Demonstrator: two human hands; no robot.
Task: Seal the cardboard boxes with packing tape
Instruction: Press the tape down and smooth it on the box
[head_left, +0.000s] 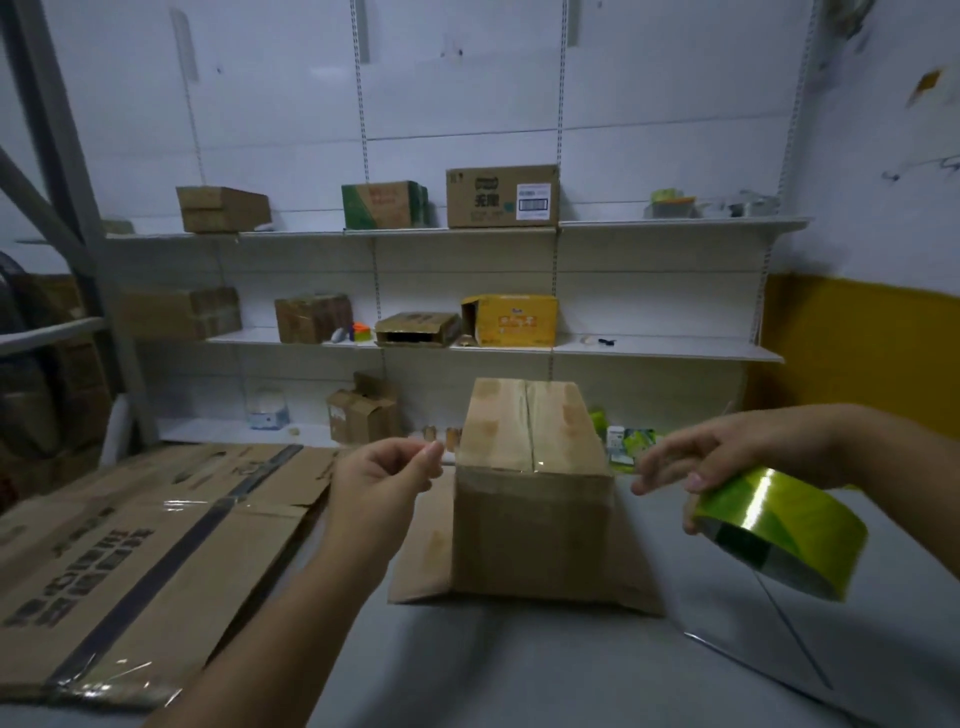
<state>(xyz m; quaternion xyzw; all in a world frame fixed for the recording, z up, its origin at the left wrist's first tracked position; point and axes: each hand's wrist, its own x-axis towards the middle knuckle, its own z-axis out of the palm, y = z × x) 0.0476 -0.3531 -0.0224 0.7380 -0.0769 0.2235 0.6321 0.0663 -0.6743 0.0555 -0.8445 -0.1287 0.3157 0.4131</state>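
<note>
A brown cardboard box (530, 530) stands in the middle of the grey surface, its top flaps closed, with a shiny band of clear tape along its top front edge. My right hand (727, 457) is to the right of the box and holds a yellow-green roll of packing tape (779, 525) by its rim. A clear strip trails down from the roll towards the lower right. Left of the box, level with its top, my left hand (384, 473) has thumb and forefinger pinched together; I see nothing between them. Neither hand touches the box.
Flattened cardboard sheets (130, 561) with tape on them cover the surface on the left. White wall shelves (665, 226) behind carry several boxes, among them a yellow one (511, 319). Small packets (631, 441) lie just behind the box on the right.
</note>
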